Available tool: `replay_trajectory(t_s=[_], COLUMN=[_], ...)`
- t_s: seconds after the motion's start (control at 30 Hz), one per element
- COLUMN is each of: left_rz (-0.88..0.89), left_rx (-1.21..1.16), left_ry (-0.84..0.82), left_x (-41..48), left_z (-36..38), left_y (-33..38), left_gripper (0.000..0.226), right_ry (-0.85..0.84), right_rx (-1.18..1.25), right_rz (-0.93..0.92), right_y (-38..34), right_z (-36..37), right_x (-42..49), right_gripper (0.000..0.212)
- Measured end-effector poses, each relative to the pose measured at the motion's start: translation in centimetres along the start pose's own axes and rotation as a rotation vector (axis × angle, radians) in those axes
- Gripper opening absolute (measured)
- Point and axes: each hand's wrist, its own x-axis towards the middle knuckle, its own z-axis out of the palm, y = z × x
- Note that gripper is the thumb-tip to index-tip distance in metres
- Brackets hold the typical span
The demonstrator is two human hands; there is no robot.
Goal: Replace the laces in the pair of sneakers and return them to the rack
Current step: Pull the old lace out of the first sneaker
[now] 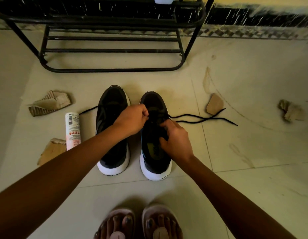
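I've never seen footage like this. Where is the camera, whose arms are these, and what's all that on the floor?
There is no machine here. A person wears one camera on the head, looking down at their own arms. On the tiled floor, before a black shoe rack, stand a left-side sneaker and a right-side sneaker. The left hand pinches the black lace at the right-side sneaker, and the right hand grips that sneaker near its tongue. A white bottle and cardboard scraps lie nearby.
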Motion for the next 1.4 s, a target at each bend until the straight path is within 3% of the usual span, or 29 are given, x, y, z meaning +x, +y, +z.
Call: replay_trajectory(t_s=[0.1, 0.37, 0.57, 0.63, 0.7, 0.73, 0.77, 0.8, 0.87, 0.93, 0.97, 1.0, 1.03, 1.1, 1.13, 1.17, 1.3, 1.33, 1.37, 1.4], left_rz=[0.055, 0.074, -0.095, -0.167, -0.141, -0.093, -0.041, 0.009, 0.021, -0.024, -0.055, -0.079, -0.083, -0.051, -0.009, 0.038, 0.037, 0.018, 0.016, 0.025], left_rx=[0.059, -0.121, -0.589, -0.469, 0.016, 0.23, 0.3, 0.212, -0.262, -0.685, -0.753, -0.697, -0.479, 0.212, 0.356, 0.283, -0.842, -0.948, -0.894, -0.643], left_ry=[0.062, 0.104, 0.143, 0.067, -0.121, -0.157, -0.129, -0.084, -0.03, -0.061, -0.101, -0.136, -0.176, -0.24, -0.201, -0.145, -0.082, -0.093, -0.072, -0.027], left_x=[0.1, -0.2, -0.1, -0.2, -0.4, -0.4, -0.5, -0.5, -0.9, -1.1, -1.2, -1.4, -1.4, -1.6, -1.6, -1.6, -2.1, -2.4, -2.3, -2.3], left_z=[0.1, -0.6, -1.3, -2.3, -3.1, -3.3, -3.6, -3.9, -4.2, -4.5, -4.6, -4.8, -5.3, -6.9, -7.5, -8.1, -9.3, -9.0, -8.7, -8.9], left_y=[0.2, 1.1, 1.4, 1.2, 0.9, 0.7, 0.7, 0.8, 1.5, 2.2, 2.3, 2.4, 2.2, 2.4, 2.7, 2.9, 3.5, 3.4, 3.0, 2.7], left_gripper=[0.007, 0.006, 0.005, 0.016, 0.027, 0.028, 0.027, 0.026, 0.024, 0.024, 0.024, 0.025, 0.027, 0.03, 0.029, 0.028, 0.023, 0.024, 0.024, 0.024], right_ry=[-0.003, -0.021, -0.039, -0.056, -0.069, -0.073, -0.078, -0.08, -0.077, -0.078, -0.082, -0.082, -0.081, -0.085, -0.091, -0.095, -0.086, -0.086, -0.088, -0.091], right_rx=[0.0, -0.037, -0.062, -0.07, -0.075, -0.077, -0.08, -0.08, -0.082, -0.093, -0.097, -0.098, -0.098, -0.105, -0.11, -0.112, -0.106, -0.106, -0.103, -0.101], right_rz=[-0.009, -0.018, 0.004, 0.019, 0.024, 0.024, 0.025, 0.025, 0.026, 0.032, 0.038, 0.04, 0.04, 0.036, 0.036, 0.038, 0.032, 0.032, 0.035, 0.037], right_y=[-0.1, -0.5, -0.7, -0.9, -1.0, -1.0, -1.0, -1.0, -1.0, -1.0, -1.1, -1.1, -1.0, -1.0, -1.0, -1.0, -1.0, -1.0, -1.0, -0.9], right_z=[-0.1, -0.3, -0.3, -0.3, -0.4, -0.4, -0.4, -0.4, -0.4, -0.4, -0.4, -0.5, -0.5, -0.5, -0.4, -0.5, -0.5, -0.5, -0.5, -0.5], right_x=[-0.1, -0.2, -0.3, -0.3, -0.2, -0.2, -0.2, -0.2, -0.2, -0.2, -0.2, -0.2, -0.2, -0.1, -0.1, -0.1, -0.2, -0.2, -0.2, -0.2], right_gripper=[0.031, 0.031, 0.03, 0.029, 0.029, 0.029, 0.029, 0.029, 0.029, 0.029, 0.029, 0.029, 0.029, 0.028, 0.028, 0.028, 0.028, 0.028, 0.028, 0.028])
